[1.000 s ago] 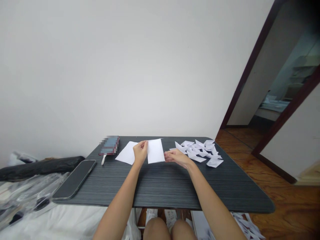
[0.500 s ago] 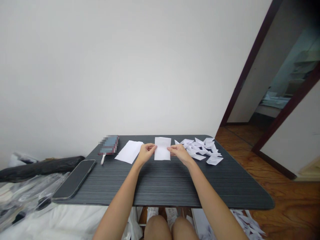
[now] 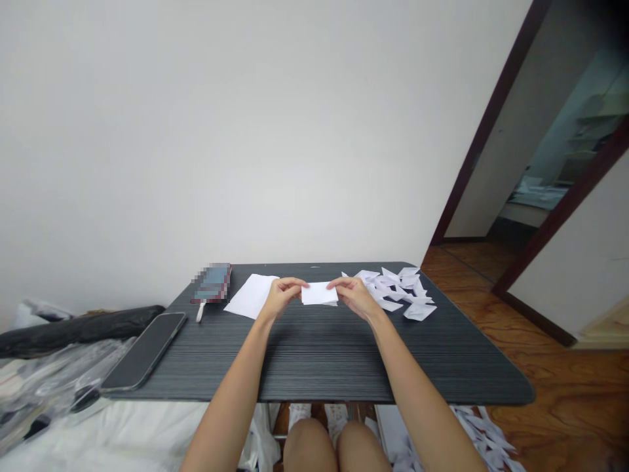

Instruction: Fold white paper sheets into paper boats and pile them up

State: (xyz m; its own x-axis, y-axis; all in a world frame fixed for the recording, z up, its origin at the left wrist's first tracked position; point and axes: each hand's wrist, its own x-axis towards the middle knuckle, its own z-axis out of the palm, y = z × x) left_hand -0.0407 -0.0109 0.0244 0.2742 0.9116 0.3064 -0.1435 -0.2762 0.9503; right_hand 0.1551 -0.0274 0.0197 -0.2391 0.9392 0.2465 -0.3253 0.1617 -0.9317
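A small white sheet of paper, folded over on itself, is held between both hands above the middle of the dark table. My left hand pinches its left top corner with thumb and fingers. At the opposite corner, my right hand grips it the same way. Just beyond my left hand lie flat white sheets. Several folded paper pieces are heaped to the right of my right hand.
A black phone rests at the table's left edge. Behind it sits a blurred-out item with a white handle-like piece. Plastic-wrapped goods are on the left. More folded papers lie below the table at right, near a doorway.
The paper stood taller between my hands before; now its visible face is about half as high, folded over. Both hands have shifted to its top corners.
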